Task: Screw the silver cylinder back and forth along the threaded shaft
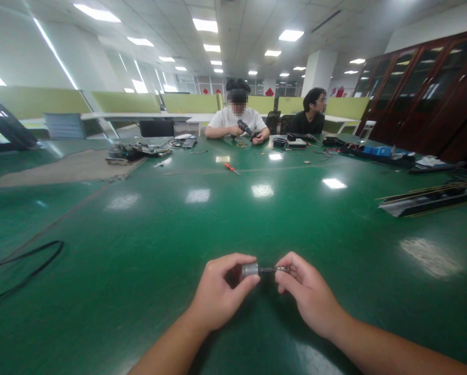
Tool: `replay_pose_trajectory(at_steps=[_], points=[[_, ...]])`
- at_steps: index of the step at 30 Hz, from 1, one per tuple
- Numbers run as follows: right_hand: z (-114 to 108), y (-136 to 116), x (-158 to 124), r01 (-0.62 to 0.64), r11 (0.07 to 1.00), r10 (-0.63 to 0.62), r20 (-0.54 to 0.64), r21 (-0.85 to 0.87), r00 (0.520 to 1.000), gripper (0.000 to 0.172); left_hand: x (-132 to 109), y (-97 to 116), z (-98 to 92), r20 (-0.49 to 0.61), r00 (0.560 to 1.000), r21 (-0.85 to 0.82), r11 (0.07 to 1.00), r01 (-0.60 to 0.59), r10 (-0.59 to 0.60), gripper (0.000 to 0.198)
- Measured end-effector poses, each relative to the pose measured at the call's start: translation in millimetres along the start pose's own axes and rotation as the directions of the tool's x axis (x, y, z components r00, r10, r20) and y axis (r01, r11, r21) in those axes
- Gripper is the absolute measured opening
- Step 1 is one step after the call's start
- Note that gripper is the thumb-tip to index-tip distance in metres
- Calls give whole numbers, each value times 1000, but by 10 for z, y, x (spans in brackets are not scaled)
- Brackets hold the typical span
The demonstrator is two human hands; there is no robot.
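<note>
My left hand [227, 284] is closed around a short silver metal cylinder [250, 269], with thumb and fingers on opposite sides of it. A thin dark shaft [267, 270] extends from the cylinder towards the right, roughly level above the green table. At the shaft's far end, my right hand [301, 286] pinches the slim tip between thumb and fingers. Part of that tip is hidden by the fingers. Whether cylinder and shaft are one piece, I cannot tell.
Across the green table [171, 224], a person in white [237, 120] holds a dark tool; another in black [309, 117] sits beside. A red screwdriver [229, 167] lies mid-table. A black strap [41, 265] is at left, long metal rails [432, 200] at right.
</note>
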State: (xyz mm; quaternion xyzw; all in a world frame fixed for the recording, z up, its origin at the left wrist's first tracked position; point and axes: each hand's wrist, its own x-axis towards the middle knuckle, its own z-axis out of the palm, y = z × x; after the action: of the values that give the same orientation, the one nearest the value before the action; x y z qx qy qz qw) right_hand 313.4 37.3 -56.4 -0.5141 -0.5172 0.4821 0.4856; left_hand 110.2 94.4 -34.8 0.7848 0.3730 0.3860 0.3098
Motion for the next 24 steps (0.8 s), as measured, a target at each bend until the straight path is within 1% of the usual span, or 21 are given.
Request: replay_pose_trajectory(at_steps=[5,11,24], points=[[5,-12,0,2,1000,-2,-8,2,1000,17,1,10,3,-9,1000,12,1000,16,-16,20],[1,-11,11,-2,1000,2,-6,13,1000,19,-4,-7,7,-14,1000,20,1000,4,-4,20],[-2,-14,-9,-8,999,8,-12,34,1000,19,1,-5,8,-2,999,-13,999,32,-32,20]])
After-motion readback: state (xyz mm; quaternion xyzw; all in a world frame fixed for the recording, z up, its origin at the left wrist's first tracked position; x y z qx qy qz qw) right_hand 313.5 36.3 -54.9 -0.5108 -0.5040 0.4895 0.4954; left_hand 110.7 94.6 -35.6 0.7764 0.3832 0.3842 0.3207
